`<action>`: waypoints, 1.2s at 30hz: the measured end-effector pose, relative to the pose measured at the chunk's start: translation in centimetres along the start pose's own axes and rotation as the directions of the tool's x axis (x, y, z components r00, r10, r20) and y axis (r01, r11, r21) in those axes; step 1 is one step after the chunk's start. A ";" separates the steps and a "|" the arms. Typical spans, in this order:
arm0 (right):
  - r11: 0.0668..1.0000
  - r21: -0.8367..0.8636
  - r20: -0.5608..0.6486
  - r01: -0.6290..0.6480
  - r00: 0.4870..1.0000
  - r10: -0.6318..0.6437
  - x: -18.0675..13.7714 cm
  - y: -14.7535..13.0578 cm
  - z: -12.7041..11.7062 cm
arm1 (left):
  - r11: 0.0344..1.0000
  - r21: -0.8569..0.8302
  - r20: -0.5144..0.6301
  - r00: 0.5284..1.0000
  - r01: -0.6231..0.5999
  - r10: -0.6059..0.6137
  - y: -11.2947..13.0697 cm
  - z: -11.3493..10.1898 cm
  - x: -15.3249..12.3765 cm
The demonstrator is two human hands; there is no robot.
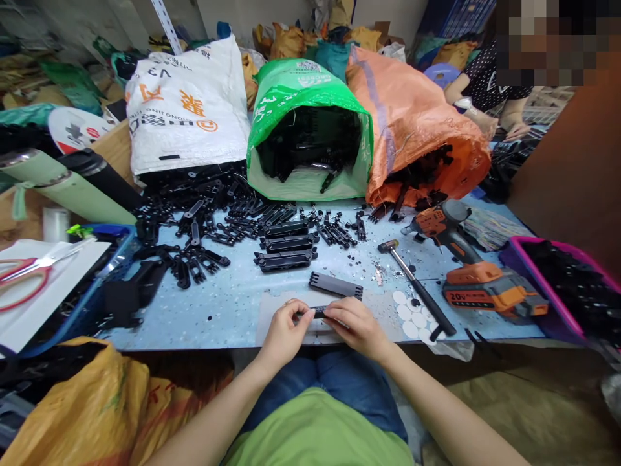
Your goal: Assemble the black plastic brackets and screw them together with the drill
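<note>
Between my two hands is a small black plastic part (319, 312), held near the table's front edge. My left hand (287, 327) pinches its left end with thumb and fingertips. The fingers of my right hand (358, 325) close on its right end and cover much of it. Just beyond them lies a dark grey bar with toothed ends (336, 285). Farther back, several long black assemblies (285, 260) are lined up side by side. Small black jointed parts (337, 231) lie behind and to the right of those.
Green (310, 191), white (189, 129) and orange (402, 110) sacks stand at the back. To the right lie a hammer (420, 294), a cordless drill (466, 259) and a pink-rimmed bin (519, 249). Scissors (29, 275) rest on paper at left. Another person's hand (515, 129) shows far right.
</note>
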State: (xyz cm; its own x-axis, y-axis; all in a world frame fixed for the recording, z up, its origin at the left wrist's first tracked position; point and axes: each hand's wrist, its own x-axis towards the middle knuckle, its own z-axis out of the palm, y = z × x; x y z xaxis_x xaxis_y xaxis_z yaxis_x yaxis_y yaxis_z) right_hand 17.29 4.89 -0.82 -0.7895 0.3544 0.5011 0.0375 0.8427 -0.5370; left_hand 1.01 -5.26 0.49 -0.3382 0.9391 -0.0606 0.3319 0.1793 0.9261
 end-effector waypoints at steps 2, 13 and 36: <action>0.996 -0.036 0.012 0.079 0.997 -0.078 -0.2 0.3 -0.2 | 1.000 0.020 0.011 1.000 0.004 -0.004 -0.1 -0.1 0.0; 0.995 0.086 0.202 -0.058 0.979 0.040 1.2 2.3 0.0 | 0.905 0.368 0.023 0.975 -0.214 0.221 -4.4 0.3 1.1; 0.996 0.026 0.329 -0.086 0.942 0.072 1.8 2.1 0.2 | 0.656 0.630 0.119 0.886 -0.417 0.449 -4.2 0.8 -0.2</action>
State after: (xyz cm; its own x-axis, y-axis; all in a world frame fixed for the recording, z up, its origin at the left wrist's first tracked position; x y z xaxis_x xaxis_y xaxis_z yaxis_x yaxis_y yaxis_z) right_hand 15.79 7.20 -1.15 -0.9421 0.2615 0.2098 0.0890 0.7985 -0.5954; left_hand 0.39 -5.95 -3.73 -0.0460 0.9471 0.3176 0.9130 -0.0892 0.3982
